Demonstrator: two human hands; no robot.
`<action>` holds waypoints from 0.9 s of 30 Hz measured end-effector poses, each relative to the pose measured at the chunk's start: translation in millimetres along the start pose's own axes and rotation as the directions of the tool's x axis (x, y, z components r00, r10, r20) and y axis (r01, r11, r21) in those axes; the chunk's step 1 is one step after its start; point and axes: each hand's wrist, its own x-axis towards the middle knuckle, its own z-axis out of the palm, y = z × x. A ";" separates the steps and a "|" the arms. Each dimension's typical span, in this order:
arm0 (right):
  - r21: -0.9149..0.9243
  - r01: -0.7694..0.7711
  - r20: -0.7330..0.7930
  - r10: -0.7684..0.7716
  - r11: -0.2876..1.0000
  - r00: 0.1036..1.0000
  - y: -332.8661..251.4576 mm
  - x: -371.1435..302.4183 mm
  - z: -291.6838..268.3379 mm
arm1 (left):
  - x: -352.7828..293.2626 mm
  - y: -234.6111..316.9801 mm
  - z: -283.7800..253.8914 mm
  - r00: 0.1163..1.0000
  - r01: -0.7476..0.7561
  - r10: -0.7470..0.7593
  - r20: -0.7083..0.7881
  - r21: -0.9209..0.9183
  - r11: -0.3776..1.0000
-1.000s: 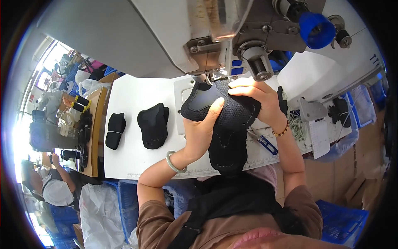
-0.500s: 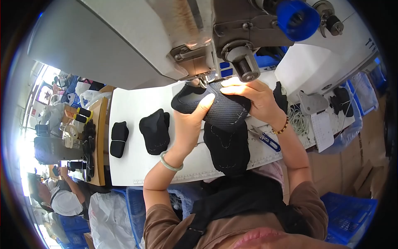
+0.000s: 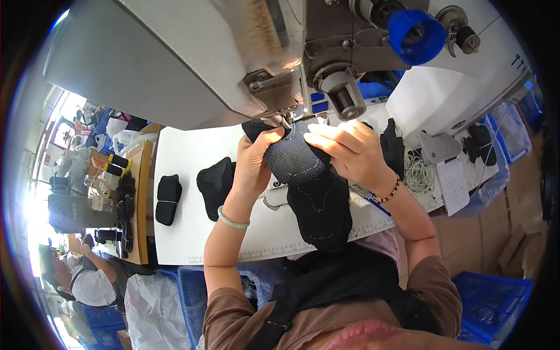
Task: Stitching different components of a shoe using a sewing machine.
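Note:
A black mesh shoe upper (image 3: pixel 296 154) with pale dashed marking lines lies under the needle area of a sewing machine (image 3: pixel 291 105). My left hand (image 3: pixel 255 156) pinches its left edge, the thumb on top and the other fingers hidden beneath. On the opposite side my right hand (image 3: pixel 353 153) is closed on the piece, thumb and fingertips close to the presser foot. A stack of similar black uppers (image 3: pixel 321 213) lies just below, overhanging the table's front edge. Partly behind the right wrist, blue thread snips (image 3: pixel 376 202) rest on the table.
On the white table (image 3: pixel 186 146) lie another black upper (image 3: pixel 216 186) and a tied black bundle (image 3: pixel 168 199). Pale cord (image 3: pixel 419 171) is heaped at the right. Blue crates (image 3: pixel 493 303) stand below. A co-worker (image 3: pixel 90 277) sits at the far left.
The shoe upper has turned and shifted a little left under the machine. My left hand has moved slightly outward, its thumb drawn back to the edge. My right hand has come leftward and down.

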 end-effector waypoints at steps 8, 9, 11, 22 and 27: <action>0.140 -0.217 -0.309 0.251 0.966 0.917 25.1 -3.0 -8.1 | -9.1 -1.5 14.9 0.978 -0.122 0.113 -0.175 -0.036 0.992; 0.181 -0.296 -0.328 0.341 0.938 0.881 30.2 -2.1 -12.0 | -6.0 -3.3 9.5 0.981 -0.148 0.144 -0.134 -0.024 0.989; 0.173 -0.409 -0.256 0.442 0.896 0.860 45.1 -4.0 -13.8 | -6.0 -1.5 7.4 0.984 -0.143 0.142 -0.112 0.003 0.990; -0.034 -0.550 0.510 0.488 0.834 0.709 73.2 -70.4 3.2 | 6.9 11.0 -38.8 0.874 -0.323 0.318 -0.366 0.052 0.945; -0.070 -0.514 0.437 0.489 0.855 0.755 65.7 -75.2 6.7 | -36.5 28.5 -148.2 0.842 -0.184 0.306 -0.445 0.296 0.937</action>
